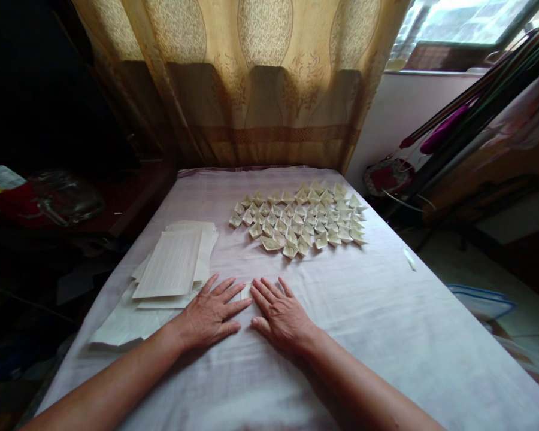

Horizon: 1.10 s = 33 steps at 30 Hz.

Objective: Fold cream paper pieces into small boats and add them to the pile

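My left hand (215, 308) lies flat with its fingers spread, close to the right edge of a stack of paper sheets (170, 263). Opposite it, my right hand (278, 311) is also flat, its fingers stretched forward. Between the fingertips of both hands a small piece of pale paper (246, 291) shows; most of it is covered, so its shape cannot be made out. Beyond the hands stand many folded paper boats (296, 218), set close together in rows. The top sheet of the stack has printed lines.
A white cloth covers the table (363, 335). A small pale scrap (409, 260) lies near its right edge. Behind hangs a yellow patterned curtain (273, 102). A dark red side cabinet (139, 191) stands left, and a blue-edged clear item (483, 299) is low on the right.
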Each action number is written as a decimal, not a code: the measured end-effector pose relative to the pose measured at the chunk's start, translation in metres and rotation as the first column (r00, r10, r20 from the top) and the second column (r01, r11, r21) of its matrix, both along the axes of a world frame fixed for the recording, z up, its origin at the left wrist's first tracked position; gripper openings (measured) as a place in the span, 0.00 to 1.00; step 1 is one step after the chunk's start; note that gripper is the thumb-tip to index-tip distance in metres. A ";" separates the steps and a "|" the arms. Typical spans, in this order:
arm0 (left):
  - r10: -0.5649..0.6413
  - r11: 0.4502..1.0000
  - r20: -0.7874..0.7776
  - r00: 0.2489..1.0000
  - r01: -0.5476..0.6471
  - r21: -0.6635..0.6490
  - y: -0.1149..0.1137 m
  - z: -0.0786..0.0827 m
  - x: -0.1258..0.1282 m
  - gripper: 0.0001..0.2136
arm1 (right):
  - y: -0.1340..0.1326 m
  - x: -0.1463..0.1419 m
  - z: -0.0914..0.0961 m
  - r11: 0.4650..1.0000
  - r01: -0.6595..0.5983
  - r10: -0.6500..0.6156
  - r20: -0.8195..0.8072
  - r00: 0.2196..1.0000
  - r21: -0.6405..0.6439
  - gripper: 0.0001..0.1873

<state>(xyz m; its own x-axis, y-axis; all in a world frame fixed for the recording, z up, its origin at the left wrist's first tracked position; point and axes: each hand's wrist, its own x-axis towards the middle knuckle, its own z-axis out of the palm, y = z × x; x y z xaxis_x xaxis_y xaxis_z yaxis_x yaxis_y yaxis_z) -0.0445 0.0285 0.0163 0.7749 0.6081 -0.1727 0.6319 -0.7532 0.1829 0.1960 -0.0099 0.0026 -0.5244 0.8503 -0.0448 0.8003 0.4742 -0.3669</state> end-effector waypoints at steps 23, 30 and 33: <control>0.123 0.979 0.065 0.990 -0.132 0.157 -0.022 -0.019 0.013 0.27 | -0.007 0.011 -0.001 0.995 0.095 -0.095 -0.013 0.995 -0.022 0.35; 0.058 0.988 0.029 0.998 -0.061 0.144 -0.018 -0.005 0.000 0.26 | -0.007 0.012 -0.002 0.995 0.100 -0.100 -0.008 0.995 0.002 0.34; 0.034 0.985 0.039 0.999 -0.040 0.166 -0.015 -0.001 0.002 0.26 | -0.008 0.010 0.001 0.994 0.109 -0.109 -0.004 0.994 0.010 0.34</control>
